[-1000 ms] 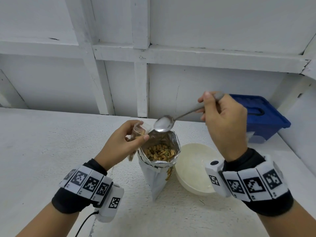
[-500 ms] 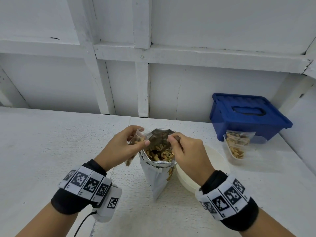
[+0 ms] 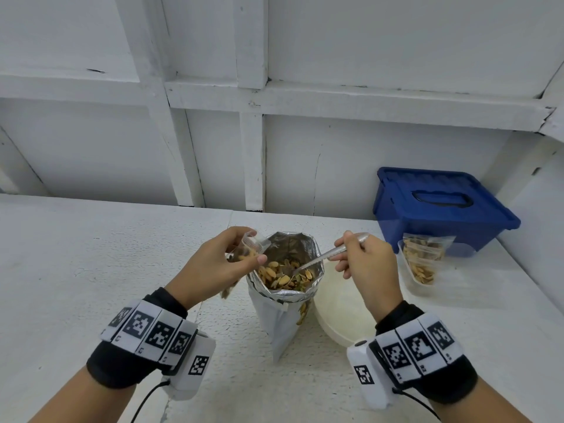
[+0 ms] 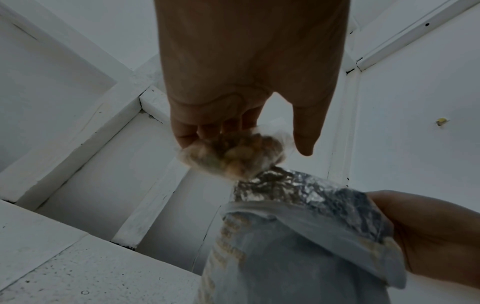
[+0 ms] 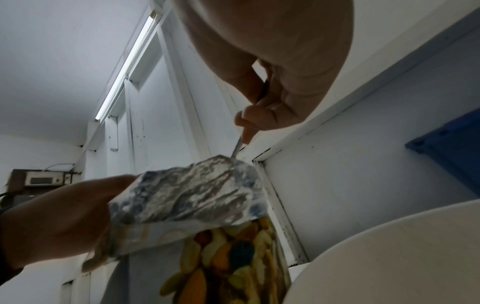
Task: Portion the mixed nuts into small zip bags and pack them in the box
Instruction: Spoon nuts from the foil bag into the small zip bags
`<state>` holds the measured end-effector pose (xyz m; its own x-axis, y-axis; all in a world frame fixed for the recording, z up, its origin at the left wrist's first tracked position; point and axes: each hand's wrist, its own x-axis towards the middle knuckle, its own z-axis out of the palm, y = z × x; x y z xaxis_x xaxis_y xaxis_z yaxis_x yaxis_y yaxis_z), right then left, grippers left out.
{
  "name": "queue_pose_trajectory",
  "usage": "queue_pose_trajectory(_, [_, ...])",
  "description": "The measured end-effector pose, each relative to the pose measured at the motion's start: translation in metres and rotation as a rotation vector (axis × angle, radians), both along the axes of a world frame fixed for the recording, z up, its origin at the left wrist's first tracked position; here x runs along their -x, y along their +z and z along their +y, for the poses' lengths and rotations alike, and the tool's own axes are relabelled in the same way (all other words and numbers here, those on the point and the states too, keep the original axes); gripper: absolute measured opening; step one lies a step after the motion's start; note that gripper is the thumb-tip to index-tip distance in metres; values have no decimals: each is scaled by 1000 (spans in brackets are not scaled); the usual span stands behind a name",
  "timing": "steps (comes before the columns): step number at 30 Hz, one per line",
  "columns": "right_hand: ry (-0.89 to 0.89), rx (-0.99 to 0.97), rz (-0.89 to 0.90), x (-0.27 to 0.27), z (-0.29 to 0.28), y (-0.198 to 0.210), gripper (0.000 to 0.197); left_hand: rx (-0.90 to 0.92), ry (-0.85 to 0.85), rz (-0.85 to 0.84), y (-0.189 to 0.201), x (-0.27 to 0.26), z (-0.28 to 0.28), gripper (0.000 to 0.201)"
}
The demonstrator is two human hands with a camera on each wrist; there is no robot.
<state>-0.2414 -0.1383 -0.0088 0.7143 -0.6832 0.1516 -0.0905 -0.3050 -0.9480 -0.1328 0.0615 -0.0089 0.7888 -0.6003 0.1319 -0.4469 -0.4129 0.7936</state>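
Beside the standing foil nut pouch point(image 3: 285, 288), the left hand point(image 3: 213, 267) pinches a small clear zip bag point(image 3: 248, 250); the right hand point(image 3: 367, 264) grips a metal spoon point(image 3: 323, 257) dipped inside, a white bowl point(image 3: 341, 312), filled clear bag point(image 3: 422, 261) and blue lidded plastic box point(image 3: 439, 206) rightward.

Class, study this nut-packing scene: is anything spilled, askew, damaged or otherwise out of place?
Nothing is clearly spilled. The blue box has its lid on, though bags must go inside; one filled zip bag leans against its front. The white bowl appears empty. The foil nut bag stands upright with its top open.
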Motion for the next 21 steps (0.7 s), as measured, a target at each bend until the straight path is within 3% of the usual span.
queue_pose_trajectory(6, [-69,-53,-52,2,-16,10,31,-60,-4,-72,6,0,-1,52])
queue_pose_trajectory(15, [-104,-28,-161,5,-30,40,31,-224,-76,-255,22,7,-8,60])
queue_pose_trajectory(21, [-50,96,-172,-1,-19,56,32,-161,-110,-220,23,10,-16,65])
